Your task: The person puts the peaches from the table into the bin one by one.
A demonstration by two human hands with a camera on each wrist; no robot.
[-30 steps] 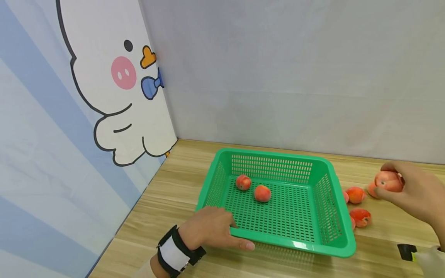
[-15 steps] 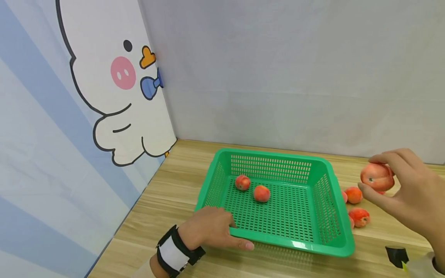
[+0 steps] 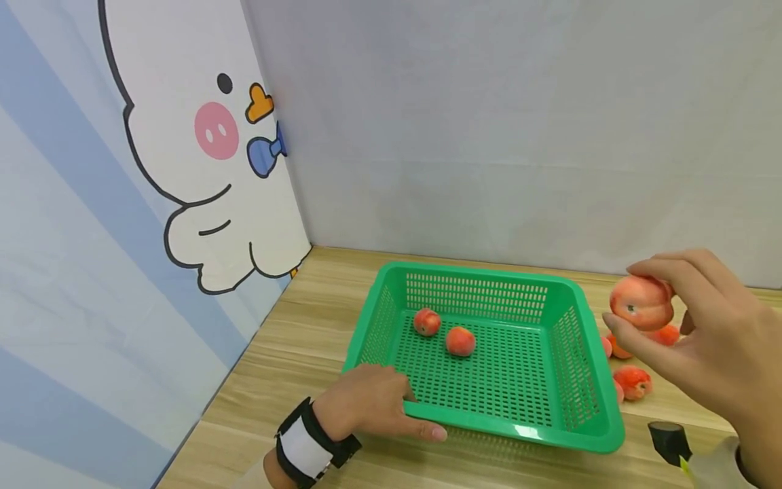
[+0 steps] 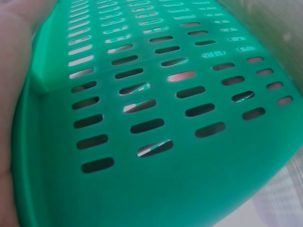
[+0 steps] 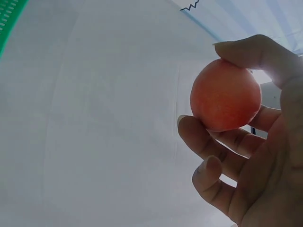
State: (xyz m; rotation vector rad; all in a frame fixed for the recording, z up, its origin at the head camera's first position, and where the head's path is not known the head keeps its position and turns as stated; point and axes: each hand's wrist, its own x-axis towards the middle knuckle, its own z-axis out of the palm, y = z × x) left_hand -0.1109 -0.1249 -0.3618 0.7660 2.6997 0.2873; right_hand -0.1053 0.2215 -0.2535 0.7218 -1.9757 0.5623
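Right hand (image 3: 723, 329) plus held peach (image 3: 640, 303) shifted left toward the green basket (image 3: 495, 429) since 1.0 s ago; basket and left hand (image 3: 375, 401) basically static. Right pinches the peach between thumb and fingertips (right wrist view confirms, thumb on one side, fingers on the other). Peach is off the table (image 3: 287, 339), near the basket's right side, not over the interior. Left grips the basket's near rim toward its left corner, thumb outside. Inside the basket: a red peach (image 3: 427, 322) and an orange-red peach (image 3: 460, 341), just beside each other. Loose peaches (image 3: 633, 382) lie right of the basket, some partly hidden.
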